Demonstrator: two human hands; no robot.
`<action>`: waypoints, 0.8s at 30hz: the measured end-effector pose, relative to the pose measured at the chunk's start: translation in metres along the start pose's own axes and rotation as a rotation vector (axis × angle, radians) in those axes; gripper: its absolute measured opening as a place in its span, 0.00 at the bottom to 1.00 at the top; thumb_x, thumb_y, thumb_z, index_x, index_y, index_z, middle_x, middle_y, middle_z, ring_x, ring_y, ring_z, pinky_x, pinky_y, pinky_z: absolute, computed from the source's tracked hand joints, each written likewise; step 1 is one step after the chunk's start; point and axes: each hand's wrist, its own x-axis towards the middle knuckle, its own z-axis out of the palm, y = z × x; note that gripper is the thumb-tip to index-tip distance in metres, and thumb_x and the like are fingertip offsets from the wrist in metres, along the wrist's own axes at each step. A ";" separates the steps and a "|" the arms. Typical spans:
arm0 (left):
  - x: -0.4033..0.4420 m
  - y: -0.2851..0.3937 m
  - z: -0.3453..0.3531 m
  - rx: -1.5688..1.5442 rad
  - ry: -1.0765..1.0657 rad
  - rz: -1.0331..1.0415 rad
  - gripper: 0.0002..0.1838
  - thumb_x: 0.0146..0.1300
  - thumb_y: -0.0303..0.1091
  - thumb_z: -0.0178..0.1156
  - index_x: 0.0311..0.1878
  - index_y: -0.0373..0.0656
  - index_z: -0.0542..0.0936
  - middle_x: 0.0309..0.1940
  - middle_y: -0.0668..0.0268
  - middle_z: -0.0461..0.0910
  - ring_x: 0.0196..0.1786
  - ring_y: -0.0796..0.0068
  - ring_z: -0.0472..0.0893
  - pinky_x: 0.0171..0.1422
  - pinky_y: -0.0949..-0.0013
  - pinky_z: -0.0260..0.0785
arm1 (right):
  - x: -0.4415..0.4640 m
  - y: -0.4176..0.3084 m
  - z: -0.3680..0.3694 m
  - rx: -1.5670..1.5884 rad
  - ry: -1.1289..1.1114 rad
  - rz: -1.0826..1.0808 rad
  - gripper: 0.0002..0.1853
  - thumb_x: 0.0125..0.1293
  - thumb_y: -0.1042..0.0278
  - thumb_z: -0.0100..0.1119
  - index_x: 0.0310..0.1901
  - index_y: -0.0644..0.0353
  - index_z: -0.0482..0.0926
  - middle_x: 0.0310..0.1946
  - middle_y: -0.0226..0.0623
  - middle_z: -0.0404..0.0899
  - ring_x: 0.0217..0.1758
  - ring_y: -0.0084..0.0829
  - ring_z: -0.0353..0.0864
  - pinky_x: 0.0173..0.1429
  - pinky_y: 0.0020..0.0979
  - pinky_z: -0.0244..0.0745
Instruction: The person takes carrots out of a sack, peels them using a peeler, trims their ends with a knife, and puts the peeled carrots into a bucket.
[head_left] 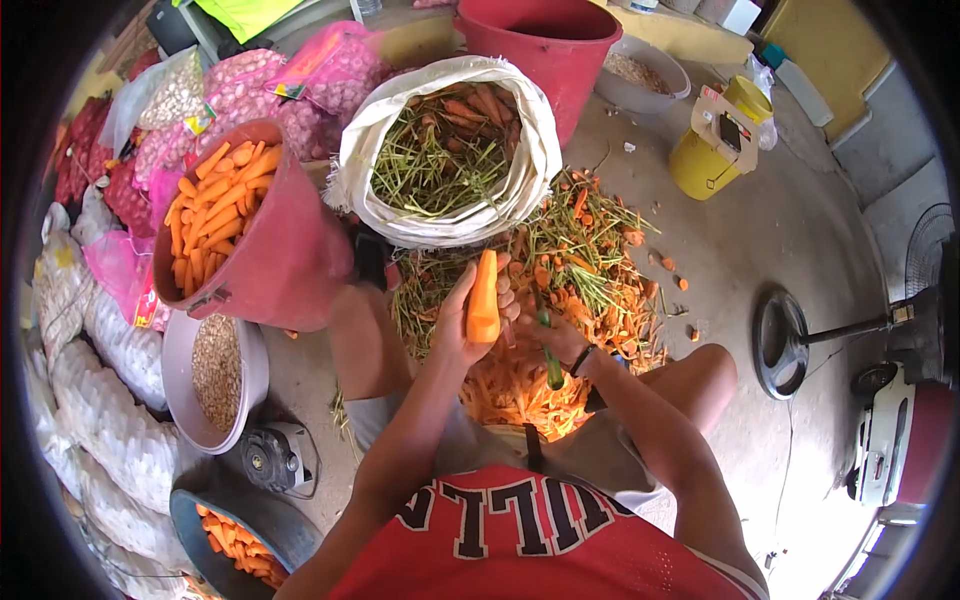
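One carrot (483, 305), smooth and bright orange on the side that shows, is held nearly upright in front of the seated person, narrow end up. The left hand (454, 328) pinches it, thumb along one side and fingers wrapped round behind to the other. Just beside it, the right hand (568, 340) is curled round a green-handled tool (552, 368); its working end is too unclear to name, and the tool seems apart from the carrot. Beneath and beyond both hands, between the person's legs, a heap of orange peelings and cut greens (612, 302) spreads over the floor (745, 235). Judging by the shavings and the clean surface, the step in hand looks like peeling, probably close to done on this carrot. The next move would call for a turn of the left wrist to show the hidden side, a light stroke wherever skin remains, and fingers kept clear of the tool. The tilted red bucket (290, 235) on the left, holding similar smooth carrots (222, 207), seems the natural place to set it; leafy, rougher carrots (470, 122) lie in the white sack (535, 135) ahead.
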 end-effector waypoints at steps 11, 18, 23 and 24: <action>-0.026 0.037 -0.030 0.099 0.391 -0.087 0.21 0.72 0.45 0.53 0.64 0.49 0.70 0.35 0.67 0.77 0.37 0.73 0.78 0.55 0.47 0.71 | 0.037 -0.068 -0.032 -0.354 0.337 -0.472 0.13 0.72 0.64 0.56 0.48 0.66 0.79 0.22 0.28 0.74 0.20 0.19 0.67 0.24 0.29 0.65; 0.017 0.218 0.008 0.161 0.193 0.724 0.21 0.69 0.42 0.54 0.56 0.34 0.72 0.49 0.54 0.77 0.54 0.55 0.77 0.60 0.52 0.74 | 0.049 -0.100 -0.044 -0.657 0.506 -0.527 0.10 0.71 0.65 0.56 0.46 0.63 0.79 0.25 0.39 0.80 0.24 0.30 0.79 0.31 0.34 0.73; 0.064 0.261 0.035 0.191 0.152 0.871 0.30 0.71 0.50 0.51 0.63 0.31 0.68 0.55 0.57 0.76 0.57 0.64 0.76 0.61 0.60 0.73 | 0.053 -0.104 -0.031 -0.884 0.398 -0.648 0.11 0.69 0.65 0.58 0.48 0.62 0.77 0.33 0.48 0.82 0.36 0.44 0.84 0.41 0.38 0.76; 0.079 0.254 0.021 0.277 0.076 0.779 0.31 0.71 0.50 0.51 0.63 0.30 0.67 0.54 0.58 0.76 0.55 0.66 0.77 0.59 0.61 0.74 | 0.054 -0.104 -0.034 -0.909 0.359 -0.627 0.12 0.69 0.65 0.58 0.48 0.62 0.77 0.34 0.48 0.82 0.37 0.44 0.84 0.42 0.38 0.76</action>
